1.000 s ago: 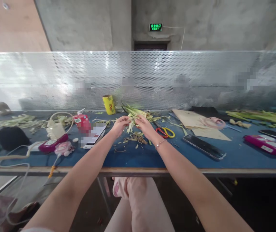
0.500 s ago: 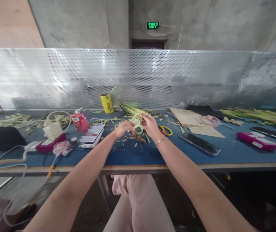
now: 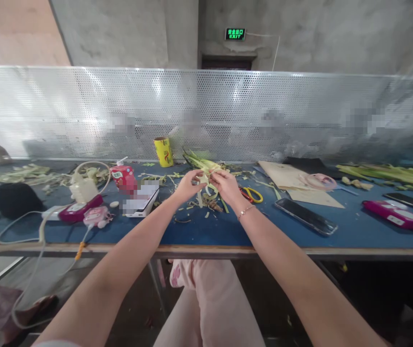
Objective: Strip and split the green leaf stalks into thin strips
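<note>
My right hand (image 3: 227, 187), a bracelet at its wrist, has its fingers closed on a pale green leaf strip (image 3: 209, 189) in front of me. Just left of it, my left hand (image 3: 189, 187) is curved, with thumb and forefinger apart beside the same strips; its other fingers are partly hidden. A bunch of long green leaves (image 3: 202, 161) lies beyond the hands, its near end covered by them. Dry plant scraps (image 3: 213, 205) lie below the fingers. Red-and-yellow scissors (image 3: 255, 194) rest to the right of my right hand.
A yellow roll (image 3: 163, 152) stands by the perforated metal screen (image 3: 220, 106). Left are a red drink carton (image 3: 124, 178), a white boxy device (image 3: 141, 205) and cables. Right are a phone (image 3: 305, 216), cardboard sheets (image 3: 286, 176), a magenta box (image 3: 396, 215) and more green stalks (image 3: 394, 174).
The left hand's thumb and forefinger have spread apart from the strip they pinched, and the hand has risen slightly. My right hand stays on the strips. The whole view has shifted a little.
</note>
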`<state>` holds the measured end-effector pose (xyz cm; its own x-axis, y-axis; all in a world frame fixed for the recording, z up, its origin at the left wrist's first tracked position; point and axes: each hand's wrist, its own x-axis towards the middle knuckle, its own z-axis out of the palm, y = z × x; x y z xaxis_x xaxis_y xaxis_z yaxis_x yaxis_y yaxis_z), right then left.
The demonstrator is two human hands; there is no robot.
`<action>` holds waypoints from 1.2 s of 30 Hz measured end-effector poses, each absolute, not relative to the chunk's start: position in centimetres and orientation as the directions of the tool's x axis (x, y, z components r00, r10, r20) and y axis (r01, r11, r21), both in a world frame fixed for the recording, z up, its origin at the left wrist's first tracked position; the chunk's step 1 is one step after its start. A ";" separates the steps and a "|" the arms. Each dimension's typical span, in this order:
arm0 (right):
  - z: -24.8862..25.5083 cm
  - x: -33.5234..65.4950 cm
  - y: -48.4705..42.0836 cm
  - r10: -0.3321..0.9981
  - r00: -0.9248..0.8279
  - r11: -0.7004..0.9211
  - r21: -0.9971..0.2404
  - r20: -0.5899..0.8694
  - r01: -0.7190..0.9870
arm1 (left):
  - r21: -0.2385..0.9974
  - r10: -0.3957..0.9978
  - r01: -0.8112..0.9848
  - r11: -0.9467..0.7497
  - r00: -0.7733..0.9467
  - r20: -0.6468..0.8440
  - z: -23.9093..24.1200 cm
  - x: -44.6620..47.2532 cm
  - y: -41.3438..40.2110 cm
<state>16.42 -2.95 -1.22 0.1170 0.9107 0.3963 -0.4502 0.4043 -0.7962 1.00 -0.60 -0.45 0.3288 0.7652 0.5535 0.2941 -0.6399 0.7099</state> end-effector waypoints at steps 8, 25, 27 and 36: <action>-1.7 16.6 -2.5 0.923 0.021 0.362 -0.849 0.385 -0.385 | 0.782 0.792 0.178 -0.598 0.277 0.543 -0.7 1.0 0.4; -1.9 16.7 -2.3 0.879 -0.006 0.469 -0.864 0.476 0.184 | 0.853 0.813 0.066 -0.518 0.347 0.467 -0.7 1.0 0.0; -2.0 16.7 -2.3 0.867 -0.019 0.488 -0.840 0.498 0.238 | 0.849 0.817 0.091 -0.520 0.343 0.464 -0.5 1.1 -0.5; -2.0 16.7 -2.6 0.821 -0.091 0.549 -0.735 0.563 0.398 | 0.879 0.852 0.100 -0.465 0.319 0.414 0.7 0.9 -1.7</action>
<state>16.67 -2.55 -1.95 -0.0912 0.8212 0.5633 0.3977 0.5486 -0.7354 0.87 -1.67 0.73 0.3193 0.8523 0.4144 0.1004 -0.4652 0.8795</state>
